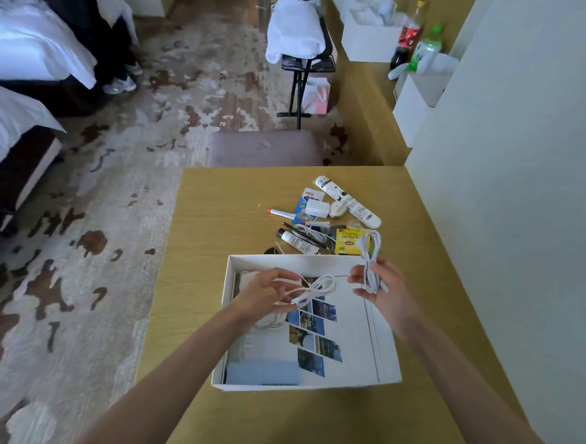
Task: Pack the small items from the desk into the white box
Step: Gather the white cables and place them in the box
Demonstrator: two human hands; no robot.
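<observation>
The white box lies open on the wooden desk, holding a booklet with photo strips, a blue card and pale cloth. Over the box, my left hand pinches one end of a white cable. My right hand grips a looped bundle of white cable above the box's far right corner. Small items lie beyond the box: a yellow tea packet, a white charger, a red-capped marker, tubes and a white remote.
A padded stool stands against the desk's far edge. A white wall runs along the right. Further back are a folding stand with white cloth, white boxes and bottles. Beds and a standing person are at left.
</observation>
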